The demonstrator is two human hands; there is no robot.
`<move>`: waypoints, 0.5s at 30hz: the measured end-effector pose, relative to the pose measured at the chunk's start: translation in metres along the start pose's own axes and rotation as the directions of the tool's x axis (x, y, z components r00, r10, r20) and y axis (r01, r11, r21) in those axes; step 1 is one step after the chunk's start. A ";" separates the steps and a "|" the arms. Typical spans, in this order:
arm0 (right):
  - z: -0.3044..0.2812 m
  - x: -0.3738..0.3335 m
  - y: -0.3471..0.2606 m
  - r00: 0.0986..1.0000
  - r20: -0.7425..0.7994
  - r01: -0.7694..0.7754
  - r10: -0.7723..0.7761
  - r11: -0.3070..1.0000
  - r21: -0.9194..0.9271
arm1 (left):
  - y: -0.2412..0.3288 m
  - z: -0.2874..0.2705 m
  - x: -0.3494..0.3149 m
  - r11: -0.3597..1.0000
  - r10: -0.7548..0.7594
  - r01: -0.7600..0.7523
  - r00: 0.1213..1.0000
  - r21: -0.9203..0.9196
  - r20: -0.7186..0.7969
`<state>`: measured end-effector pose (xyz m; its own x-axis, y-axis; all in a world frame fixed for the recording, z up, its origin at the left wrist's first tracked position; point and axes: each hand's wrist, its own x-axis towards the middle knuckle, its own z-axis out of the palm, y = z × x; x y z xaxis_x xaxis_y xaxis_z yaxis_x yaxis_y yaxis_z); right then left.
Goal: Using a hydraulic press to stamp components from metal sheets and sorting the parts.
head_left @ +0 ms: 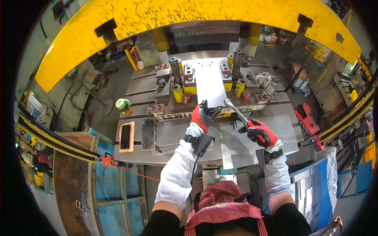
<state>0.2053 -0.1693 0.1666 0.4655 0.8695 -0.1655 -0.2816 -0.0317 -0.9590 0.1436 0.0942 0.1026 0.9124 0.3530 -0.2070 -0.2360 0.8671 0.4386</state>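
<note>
My right hand (260, 133), in a red and black glove, is closed round the handle of a silver ratchet wrench (237, 111). The wrench slants up and left, its round head by the near edge of a bright metal sheet (210, 84). That sheet lies lengthwise through the die set (184, 96) between its two dark posts. Just left of the wrench head is my left hand (206, 115), gloved alike. Its fingers are apart with nothing visible in them, close to the sheet's near end; whether they touch it I cannot tell.
A yellow press beam (204, 11) arches across the far side. On the press table are a phone (125, 136), a green-capped bottle (123, 105), a grey rag (266, 82) and stacked metal sheets (177, 135). A red stool (306, 120) stands at right, blue-panelled crates (108, 177) at left.
</note>
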 end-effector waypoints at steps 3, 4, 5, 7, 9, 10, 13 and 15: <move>0.005 -0.003 -0.003 1.000 -0.019 -0.006 0.006 1.000 -0.003 | 0.000 -0.002 0.001 0.999 0.038 -0.038 0.999 0.004 0.032; 0.004 -0.003 0.000 1.000 -0.018 -0.003 0.003 1.000 -0.003 | -0.001 -0.004 0.001 1.000 0.029 -0.029 0.999 -0.004 0.039; 0.004 -0.003 0.001 1.000 -0.018 0.001 -0.001 1.000 -0.006 | -0.001 -0.004 0.001 1.000 0.021 -0.020 0.999 -0.013 0.049; 0.005 -0.003 -0.001 1.000 -0.017 -0.003 0.003 1.000 0.009 | 0.000 -0.004 0.003 0.999 0.008 -0.007 1.000 -0.035 0.028; 0.004 -0.004 0.005 0.997 -0.073 -0.003 0.006 0.999 0.044 | -0.001 -0.001 0.003 0.999 -0.007 0.007 1.000 -0.036 -0.008; 0.003 -0.005 0.005 0.998 -0.067 -0.005 0.007 0.999 0.036 | -0.002 0.001 0.003 0.999 -0.006 0.006 1.000 -0.042 -0.011; 0.008 -0.007 -0.002 0.999 -0.046 0.007 -0.006 1.000 0.015 | 0.000 0.002 0.001 0.998 -0.014 0.013 1.000 -0.059 -0.025; 0.014 -0.009 -0.006 0.999 -0.042 0.030 -0.030 1.000 -0.006 | 0.003 0.003 0.000 0.996 -0.048 0.045 0.998 -0.084 -0.037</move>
<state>0.1914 -0.1701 0.1775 0.5083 0.8487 -0.1460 -0.2623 -0.0089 -0.9650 0.1443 0.0954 0.1066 0.9098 0.3239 -0.2596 -0.2222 0.9083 0.3543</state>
